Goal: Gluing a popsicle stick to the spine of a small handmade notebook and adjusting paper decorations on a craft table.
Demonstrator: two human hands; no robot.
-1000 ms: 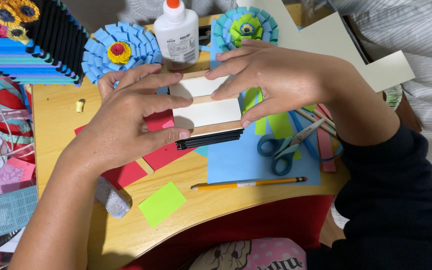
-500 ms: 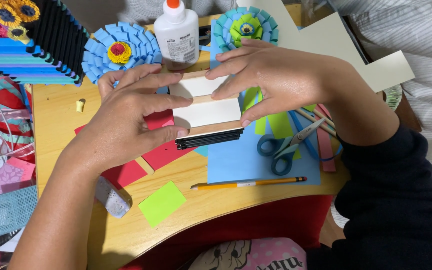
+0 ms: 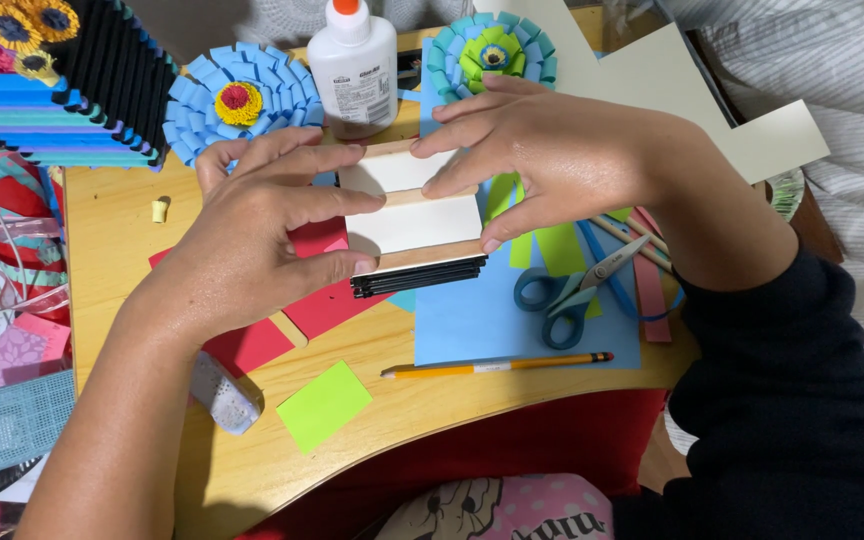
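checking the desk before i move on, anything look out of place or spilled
Nothing spilled: the glue bottle stands upright, capped. Only the pencil and green paper square lie close to the table's front edge.

White card strips [image 3: 414, 222], blue paper flower [image 3: 240, 105] yellow-centred, lime green note [image 3: 323, 405], blue-handled scissors [image 3: 570, 297]

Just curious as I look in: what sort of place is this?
Likely a home paper-craft table: a white glue bottle, blue-handled scissors, a yellow pencil and folded blue paper flowers crowd a small wooden table.
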